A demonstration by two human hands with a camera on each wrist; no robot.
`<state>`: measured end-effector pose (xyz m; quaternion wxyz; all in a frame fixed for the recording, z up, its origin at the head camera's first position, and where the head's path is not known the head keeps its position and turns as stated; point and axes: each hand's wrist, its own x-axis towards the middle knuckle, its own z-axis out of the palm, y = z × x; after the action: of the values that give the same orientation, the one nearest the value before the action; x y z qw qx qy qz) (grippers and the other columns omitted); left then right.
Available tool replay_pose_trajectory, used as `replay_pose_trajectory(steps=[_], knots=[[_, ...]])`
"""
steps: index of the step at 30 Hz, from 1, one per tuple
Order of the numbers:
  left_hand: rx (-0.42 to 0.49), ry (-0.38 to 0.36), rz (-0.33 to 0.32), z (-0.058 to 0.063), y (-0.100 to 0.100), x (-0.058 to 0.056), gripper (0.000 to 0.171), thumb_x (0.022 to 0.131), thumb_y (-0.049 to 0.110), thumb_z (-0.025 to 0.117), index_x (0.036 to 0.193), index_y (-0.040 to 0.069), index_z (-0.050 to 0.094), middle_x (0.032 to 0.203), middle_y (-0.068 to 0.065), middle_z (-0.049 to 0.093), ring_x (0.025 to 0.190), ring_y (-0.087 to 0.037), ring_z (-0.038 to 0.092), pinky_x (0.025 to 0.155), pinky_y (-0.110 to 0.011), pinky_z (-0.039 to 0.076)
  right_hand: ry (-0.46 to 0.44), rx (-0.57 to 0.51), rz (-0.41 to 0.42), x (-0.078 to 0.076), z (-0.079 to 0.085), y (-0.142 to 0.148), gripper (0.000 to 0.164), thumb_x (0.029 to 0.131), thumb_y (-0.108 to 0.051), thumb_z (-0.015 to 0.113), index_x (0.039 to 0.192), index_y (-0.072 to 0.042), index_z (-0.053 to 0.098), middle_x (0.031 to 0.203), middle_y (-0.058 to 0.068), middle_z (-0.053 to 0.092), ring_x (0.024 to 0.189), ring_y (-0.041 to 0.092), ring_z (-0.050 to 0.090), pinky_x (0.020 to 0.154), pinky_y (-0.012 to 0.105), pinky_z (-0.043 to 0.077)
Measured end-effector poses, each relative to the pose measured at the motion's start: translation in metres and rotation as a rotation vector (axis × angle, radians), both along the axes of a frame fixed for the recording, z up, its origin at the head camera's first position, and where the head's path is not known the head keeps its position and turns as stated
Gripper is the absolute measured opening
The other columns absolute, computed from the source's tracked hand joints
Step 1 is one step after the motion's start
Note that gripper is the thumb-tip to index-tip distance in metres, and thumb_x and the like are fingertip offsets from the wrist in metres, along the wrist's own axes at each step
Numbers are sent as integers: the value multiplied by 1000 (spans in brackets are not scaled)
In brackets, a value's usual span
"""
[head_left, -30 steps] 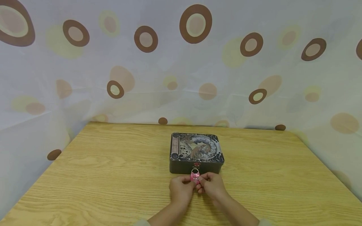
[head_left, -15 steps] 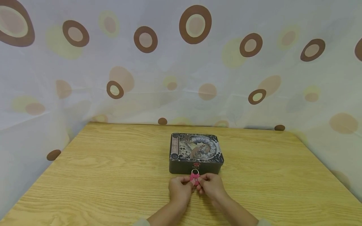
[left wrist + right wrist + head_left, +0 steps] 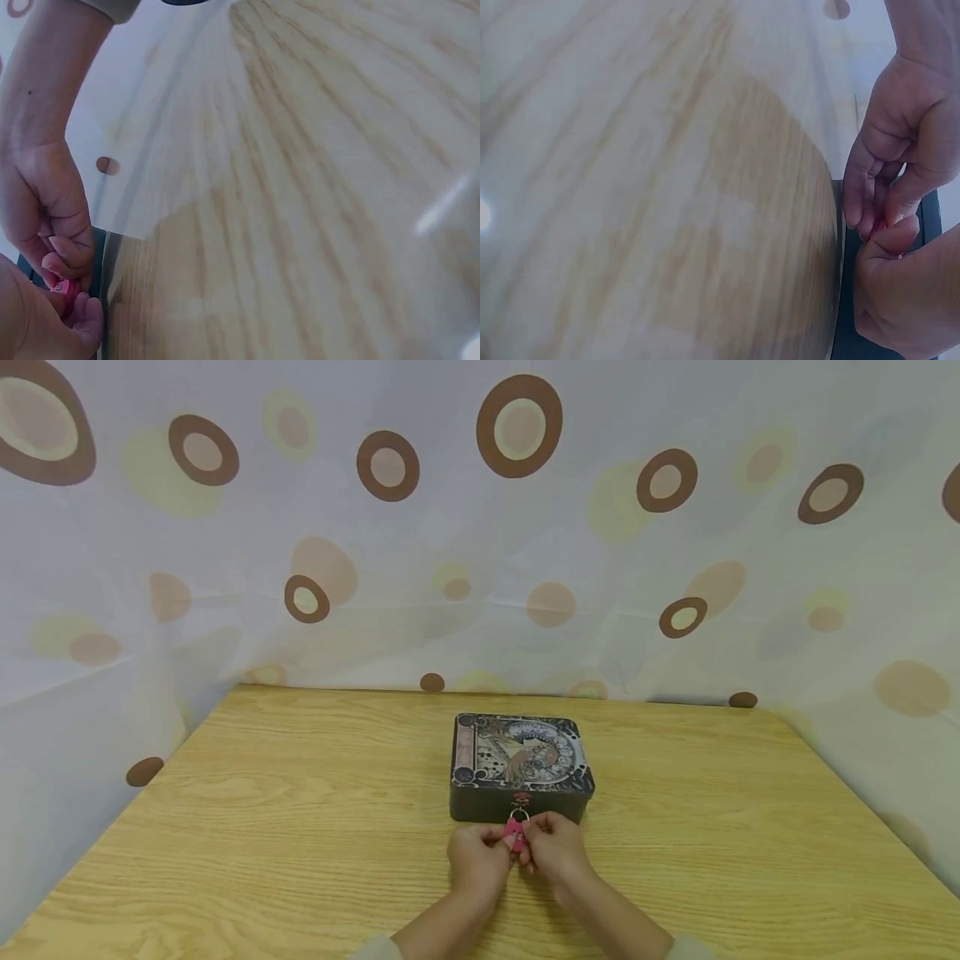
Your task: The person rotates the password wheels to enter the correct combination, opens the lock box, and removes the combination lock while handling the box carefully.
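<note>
A pink padlock (image 3: 513, 836), cat-shaped with small dials on its face, is held in front of a dark tin box (image 3: 480, 804). Its thin silver shackle (image 3: 519, 814) stands up at the box's red latch (image 3: 521, 797). My left hand (image 3: 478, 862) pinches the padlock's body from the left, thumb in front. From the right my right hand (image 3: 558, 852) pinches its upper side near the shackle. In the left wrist view a bit of the pink padlock (image 3: 66, 288) shows between the fingers; in the right wrist view the fingers mostly hide it.
The tin box has a decorated lid (image 3: 525, 752) and rests, closed, on a wood-grain table (image 3: 300, 793). A white curtain with brown and yellow circles (image 3: 420, 552) hangs behind and along both sides of the table.
My right hand has shifted slightly up and left along the padlock toward its shackle. The padlock's face has turned and is more covered. My left hand and the box have stayed in place.
</note>
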<state>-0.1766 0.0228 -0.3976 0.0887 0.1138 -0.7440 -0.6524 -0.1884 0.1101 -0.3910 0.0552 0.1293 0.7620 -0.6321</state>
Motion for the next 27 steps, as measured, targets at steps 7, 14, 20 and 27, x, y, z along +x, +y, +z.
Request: replay_pose_trajectory(steps=[7, 14, 20, 27], knots=[[-96, 27, 14, -2, -1, -1, 6, 76, -9, 64, 73, -8, 69, 69, -13, 66, 64, -12, 55, 53, -19, 46, 17, -13, -13, -1, -1, -4, 13, 93, -5, 43, 93, 8, 48, 56, 1, 46, 44, 7, 45, 41, 18, 38], [-113, 37, 12, -3, -2, -2, 6, 75, -12, 64, 74, -7, 69, 69, -13, 66, 64, -12, 56, 52, -20, 45, 44, -22, -48, -2, -3, -6, 14, 93, -4, 45, 83, 5, 47, 49, 0, 46, 40, 6, 46, 38, 18, 39], [-129, 37, 1, -3, -2, -4, 6, 74, -11, 65, 73, -7, 68, 68, -12, 65, 63, -12, 56, 52, -20, 46, 45, -52, -73, -2, -3, -7, 10, 92, -2, 43, 89, 6, 46, 50, 2, 48, 38, 6, 48, 36, 19, 41], [-134, 28, 1, -3, -3, -4, 7, 75, -10, 65, 72, -6, 68, 68, -12, 65, 62, -11, 55, 51, -21, 46, 35, -65, -85, -3, -3, -8, 11, 95, -5, 41, 88, 4, 43, 47, 2, 47, 37, 6, 48, 36, 20, 42]])
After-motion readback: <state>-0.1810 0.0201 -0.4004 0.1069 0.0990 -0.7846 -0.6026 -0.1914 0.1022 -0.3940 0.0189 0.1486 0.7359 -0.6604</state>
